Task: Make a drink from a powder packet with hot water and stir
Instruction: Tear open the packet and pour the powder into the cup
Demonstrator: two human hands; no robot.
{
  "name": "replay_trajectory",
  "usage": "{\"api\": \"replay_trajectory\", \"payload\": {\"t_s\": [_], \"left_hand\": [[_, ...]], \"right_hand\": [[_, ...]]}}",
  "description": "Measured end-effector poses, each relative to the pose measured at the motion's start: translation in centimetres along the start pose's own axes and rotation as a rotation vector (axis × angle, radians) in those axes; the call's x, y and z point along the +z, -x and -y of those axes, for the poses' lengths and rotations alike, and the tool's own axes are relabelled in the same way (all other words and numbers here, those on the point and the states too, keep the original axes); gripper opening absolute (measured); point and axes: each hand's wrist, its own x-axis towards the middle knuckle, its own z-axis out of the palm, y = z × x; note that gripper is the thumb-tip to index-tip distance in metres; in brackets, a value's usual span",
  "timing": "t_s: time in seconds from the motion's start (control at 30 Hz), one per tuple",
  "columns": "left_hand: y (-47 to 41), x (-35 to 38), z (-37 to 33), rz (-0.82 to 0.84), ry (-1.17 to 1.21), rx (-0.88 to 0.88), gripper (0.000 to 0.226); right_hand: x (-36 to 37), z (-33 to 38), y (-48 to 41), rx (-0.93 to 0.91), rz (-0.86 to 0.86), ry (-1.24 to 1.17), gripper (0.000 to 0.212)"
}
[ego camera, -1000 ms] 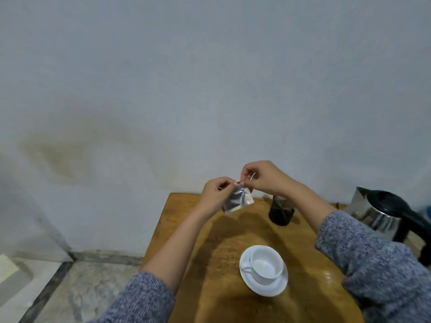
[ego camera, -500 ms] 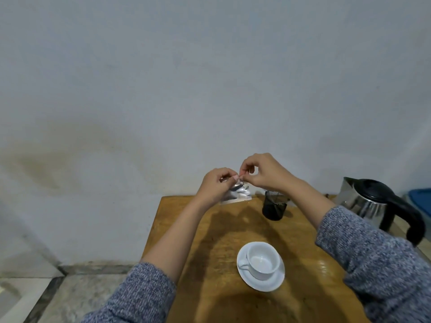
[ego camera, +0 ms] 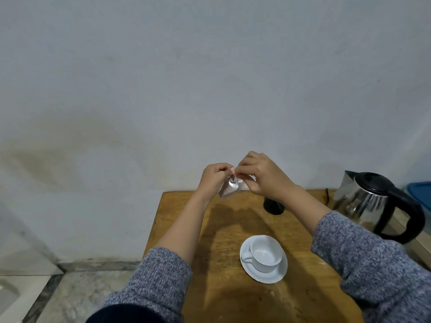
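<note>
**Both hands pinched on the packet above the far edge of the surface**

Around me the wooden surface (ego camera: 233,229) carries only a few things. Near the middle, a white cup (ego camera: 265,254) stands upright on a white saucer (ego camera: 263,273), its handle turned to the left and its inside pale and bare. At the far side a dark glass (ego camera: 274,207) stands mostly hidden behind my right wrist, so I cannot tell what it holds. To the right, well apart from the cup, a steel kettle (ego camera: 363,201) with a black lid and black handle stands at the surface's edge, and a bit of something blue (ego camera: 419,192) shows behind it. A pale wall (ego camera: 210,78) with a brownish stain on the left fills everything beyond. My grey knitted sleeves (ego camera: 363,259) are pushed up from the forearms.

The powder packet (ego camera: 229,188) is in the air, above the far edge of the surface and well beyond the cup. It is small, silvery and shiny, crumpled, with a pinkish tint along its edge, and it hangs tilted below my fingers. My left hand (ego camera: 213,177) is closed around its upper left part, fingers curled in. My right hand (ego camera: 261,176) is closed on the top corner just beside it, thumb and fingertips pinched together, so the two hands almost touch. The packet's top is hidden between my fingers, and I cannot tell whether it is torn.
</note>
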Motion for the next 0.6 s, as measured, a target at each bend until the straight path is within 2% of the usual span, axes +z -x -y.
{"api": "replay_trajectory", "payload": {"t_s": [0.07,0.2,0.37,0.5,0.6], "left_hand": [[-0.1,-0.5,0.1,-0.061,0.038,-0.003,0.021],[0.0,-1.2,-0.1,-0.090,-0.032,0.045,0.020],[-0.4,-2.2,0.6,-0.220,-0.058,0.043,0.021],[-0.4,-2.8,1.1,-0.242,-0.070,0.052,0.029],[-1.0,-3.9,1.9,-0.346,-0.037,-0.002,0.021]], "right_hand": [[0.5,0.4,-0.1,-0.008,-0.004,-0.023,0.013],[0.9,0.5,-0.4,0.035,0.004,-0.084,0.009],[1.3,1.2,-0.9,-0.038,0.060,-0.106,0.011],[2.0,1.3,-1.0,-0.033,0.071,-0.129,0.011],[2.4,1.8,-1.1,-0.087,0.090,-0.148,0.010]]}}
